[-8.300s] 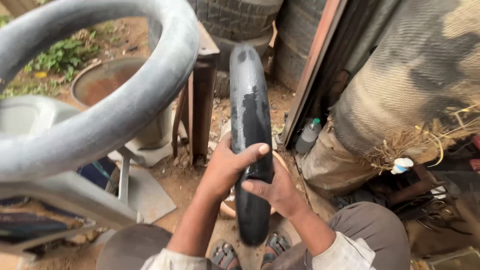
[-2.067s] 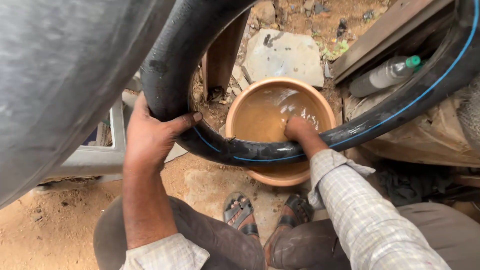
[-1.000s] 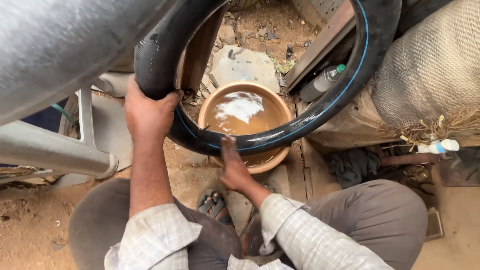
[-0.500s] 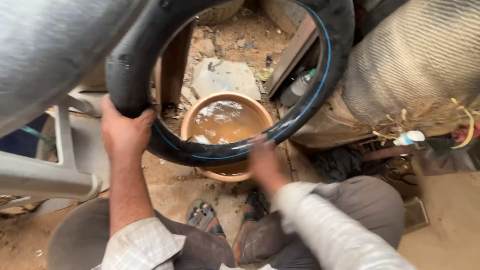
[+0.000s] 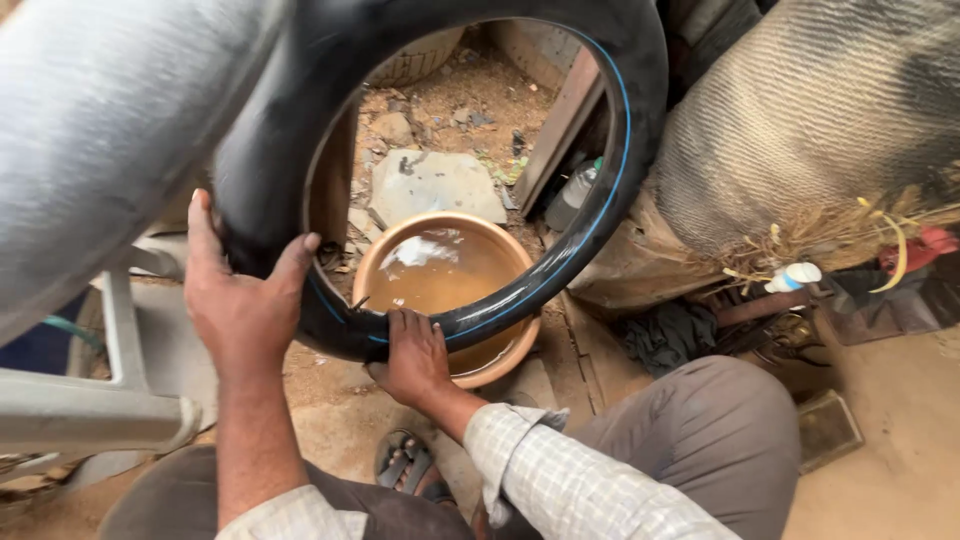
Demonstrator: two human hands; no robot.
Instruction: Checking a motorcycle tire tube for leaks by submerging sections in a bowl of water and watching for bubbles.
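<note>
The basin (image 5: 445,290) sits on the ground just ahead of the person's feet, and the inner tube (image 5: 480,190) stands over it, lowest part across the near rim. The left hand (image 5: 235,300) grips the tube left of the basin, and the right hand (image 5: 415,355) holds it at the near rim. A flat stone (image 5: 430,185) lies behind the basin, a bottle (image 5: 575,195) behind and to its right, and a sack (image 5: 800,130) farther right.

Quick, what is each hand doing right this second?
Left hand: closed around the black inner tube, gripping its left side.
Right hand: gripping the tube's bottom edge, over the basin of water.
</note>
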